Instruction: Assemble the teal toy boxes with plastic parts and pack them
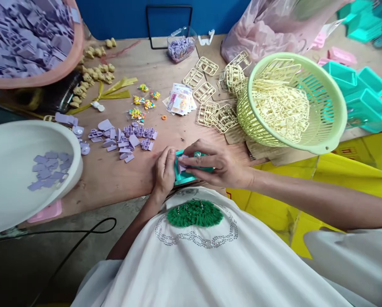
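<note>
At the table's front edge a teal plastic tray point(183, 179) lies close to my body. My left hand point(165, 168) is closed around its left side, thumb along the rim. Reaching in from the right, my right hand point(215, 164) pinches a small lavender plastic piece point(182, 165) inside the tray; my fingers partly cover it. Something small and clear shows under my right fingers, too hidden to name. Loose lavender parts point(123, 138) are scattered on the table beyond my left hand. A stack of printed cards point(180, 100) and small bags of colourful bits point(136, 114) lie farther back.
A green basket point(330, 128) of cream frames stands right, near loose cream frames point(206, 113). At left are a white bowl point(5, 145) and a pink tub point(78, 47) of lavender parts. Teal boxes point(366, 100) and a pink plastic bag point(264, 30) sit back right.
</note>
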The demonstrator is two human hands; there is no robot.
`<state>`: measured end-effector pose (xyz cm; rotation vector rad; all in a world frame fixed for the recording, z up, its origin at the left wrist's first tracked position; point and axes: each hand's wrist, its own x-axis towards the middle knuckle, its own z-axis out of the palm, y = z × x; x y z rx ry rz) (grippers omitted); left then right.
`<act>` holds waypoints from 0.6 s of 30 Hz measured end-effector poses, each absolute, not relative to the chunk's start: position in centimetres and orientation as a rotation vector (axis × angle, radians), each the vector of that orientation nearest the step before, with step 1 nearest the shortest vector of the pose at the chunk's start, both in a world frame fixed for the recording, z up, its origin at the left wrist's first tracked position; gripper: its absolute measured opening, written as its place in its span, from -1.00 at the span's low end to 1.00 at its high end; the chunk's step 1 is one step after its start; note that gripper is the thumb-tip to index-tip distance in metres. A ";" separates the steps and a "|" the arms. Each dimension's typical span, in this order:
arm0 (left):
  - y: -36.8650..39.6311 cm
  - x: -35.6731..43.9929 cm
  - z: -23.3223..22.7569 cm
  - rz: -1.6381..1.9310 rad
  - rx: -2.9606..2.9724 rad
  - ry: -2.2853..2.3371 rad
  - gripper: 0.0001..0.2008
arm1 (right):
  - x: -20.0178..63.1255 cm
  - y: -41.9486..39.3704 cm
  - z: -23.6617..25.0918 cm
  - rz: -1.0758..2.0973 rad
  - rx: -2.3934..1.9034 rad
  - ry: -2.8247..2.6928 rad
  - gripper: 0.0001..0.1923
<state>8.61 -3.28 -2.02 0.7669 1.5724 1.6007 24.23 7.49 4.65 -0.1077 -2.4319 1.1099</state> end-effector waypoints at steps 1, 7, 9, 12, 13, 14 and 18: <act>-3.3 8.6 -2.0 1.595 0.780 1.574 -0.44 | 24.2 7.5 4.6 1.115 -0.114 -2.395 -0.61; -3.5 8.6 -1.8 1.590 0.818 1.560 -0.40 | 24.2 7.4 4.3 1.066 -0.121 -2.379 -0.46; -3.5 8.7 -1.8 1.584 0.811 1.570 -0.40 | 24.3 7.3 4.1 1.057 -0.128 -2.392 -0.47; -3.4 8.7 -1.8 1.587 0.783 1.599 -0.39 | 24.2 7.4 4.0 1.015 -0.068 -2.441 -0.51; -3.4 8.7 -1.8 1.590 0.773 1.608 -0.38 | 24.1 7.5 4.0 0.986 -0.036 -2.467 -0.52; -3.4 8.7 -1.8 1.593 0.764 1.614 -0.37 | 24.0 7.7 4.1 0.952 -0.010 -2.501 -0.54; -3.2 8.7 -1.7 1.588 0.728 1.574 -0.36 | 23.5 9.1 4.2 0.844 0.107 -2.651 -0.54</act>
